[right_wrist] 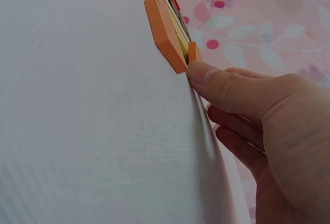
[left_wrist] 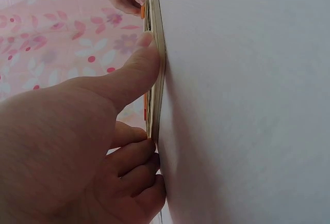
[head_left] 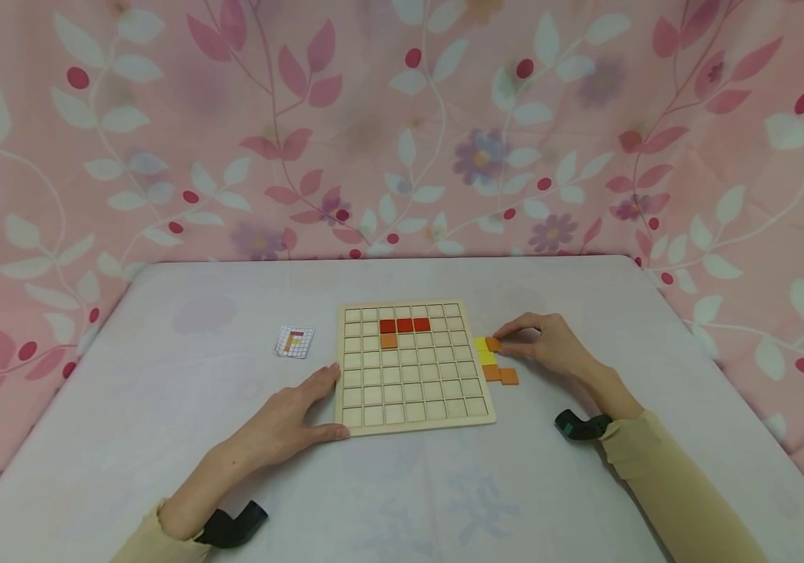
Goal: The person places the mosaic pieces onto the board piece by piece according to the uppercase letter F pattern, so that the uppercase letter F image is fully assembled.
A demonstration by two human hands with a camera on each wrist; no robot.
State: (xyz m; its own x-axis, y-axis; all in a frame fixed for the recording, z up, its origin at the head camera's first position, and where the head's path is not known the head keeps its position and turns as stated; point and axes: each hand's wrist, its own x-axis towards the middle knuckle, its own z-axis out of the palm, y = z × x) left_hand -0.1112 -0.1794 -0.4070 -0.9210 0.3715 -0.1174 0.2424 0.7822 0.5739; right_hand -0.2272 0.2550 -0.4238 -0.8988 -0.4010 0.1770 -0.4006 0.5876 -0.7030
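Observation:
A pale wooden grid board (head_left: 416, 391) lies flat on the table. Several cells down from nothing but its upper rows hold tiles: a row of three red tiles (head_left: 405, 325) and, below the leftmost one, an orange tile (head_left: 389, 341). My left hand (head_left: 282, 418) rests against the board's left side, thumb at the near corner and fingertips at the edge. Beyond the right edge, my right hand (head_left: 553, 344) pinches a small orange square tile (head_left: 493, 344) between thumb and fingers. Close by lie yellow tiles (head_left: 487, 357) and two more orange tiles (head_left: 509, 376).
Left of the board is a small pattern card (head_left: 294, 342) with a coloured grid printed on it. A white cloth covers the table (head_left: 430, 500), and a pink floral curtain (head_left: 374, 117) hangs behind. Each wrist wears a black camera mount (head_left: 581, 425).

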